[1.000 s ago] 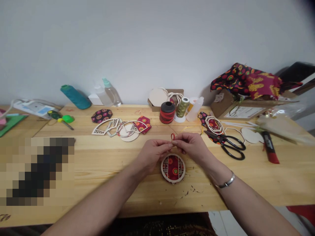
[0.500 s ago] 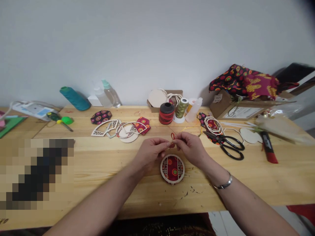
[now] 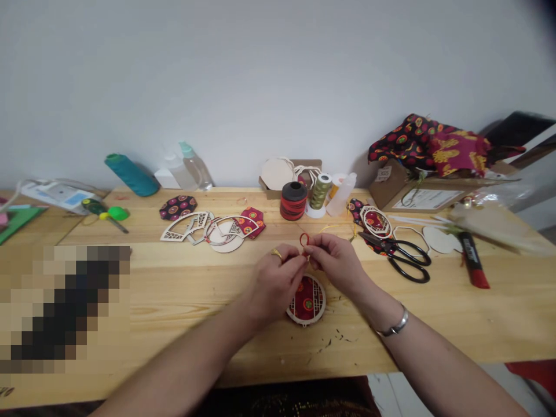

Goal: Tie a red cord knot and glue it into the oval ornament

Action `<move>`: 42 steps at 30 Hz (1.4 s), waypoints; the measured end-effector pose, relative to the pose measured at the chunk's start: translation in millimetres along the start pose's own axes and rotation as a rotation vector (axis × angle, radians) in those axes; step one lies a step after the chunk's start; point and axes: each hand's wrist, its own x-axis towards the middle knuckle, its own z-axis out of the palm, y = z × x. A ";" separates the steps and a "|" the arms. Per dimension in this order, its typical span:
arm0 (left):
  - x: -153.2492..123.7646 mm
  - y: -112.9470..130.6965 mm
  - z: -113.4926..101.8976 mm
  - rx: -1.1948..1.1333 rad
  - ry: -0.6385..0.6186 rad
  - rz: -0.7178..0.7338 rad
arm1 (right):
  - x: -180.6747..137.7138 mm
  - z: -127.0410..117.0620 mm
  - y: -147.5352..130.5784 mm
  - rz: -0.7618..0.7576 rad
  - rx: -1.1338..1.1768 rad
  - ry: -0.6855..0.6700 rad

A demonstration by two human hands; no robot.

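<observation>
A small loop of red cord [image 3: 304, 238] stands up between my fingertips. My left hand [image 3: 278, 281] is closed on the cord just below the loop, back of the hand up, a gold ring on one finger. Opposite it, my right hand [image 3: 335, 260] pinches the same cord between thumb and forefinger. Close beneath the hands lies a round pendant [image 3: 309, 298] with a pale lattice frame over dark red patterned fabric. My left hand covers its left edge from view. The cord's lower part is hidden behind my fingers.
Black-handled scissors [image 3: 408, 260] and a red-and-black tube [image 3: 474, 260] lie to the right. Behind the hands stand a red thread spool [image 3: 293, 201] and a green thread cone [image 3: 321, 191]. Pale cut-out frames [image 3: 186, 227] lie back left; a cardboard box [image 3: 391, 185] stands back right.
My left hand has rolled over, its back now up and its ring showing, and covers the pendant's left edge. The red cord loop looks rounder and wider. My right hand has barely moved.
</observation>
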 end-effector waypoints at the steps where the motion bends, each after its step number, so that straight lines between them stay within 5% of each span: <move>1: -1.8 -0.4 0.3 0.094 -0.017 0.070 | -0.3 0.9 -0.1 0.019 0.035 0.000; 6: -5.3 -0.5 1.4 0.313 -0.066 0.197 | -2.2 4.6 0.8 0.086 0.150 0.004; 19: -2.4 3.7 0.6 0.136 -0.101 0.153 | -3.0 9.9 2.9 0.167 0.332 -0.024; 24: 2.8 3.4 -5.9 -0.036 -0.005 -0.084 | -4.0 9.0 -1.9 0.173 0.328 -0.029; 27: 8.3 2.6 -8.8 -0.246 0.035 -0.473 | -2.5 7.3 2.5 0.094 0.212 -0.006; 31: 16.6 4.6 -10.5 -0.700 -0.086 -0.857 | 0.0 4.0 12.3 -0.041 0.013 0.026; 35: 17.8 5.8 -8.9 -0.932 -0.166 -0.904 | -1.0 3.1 15.5 -0.085 -0.157 0.046; 42: 14.7 2.9 -6.5 -0.843 -0.209 -0.817 | -4.4 5.7 13.1 -0.073 -0.166 0.008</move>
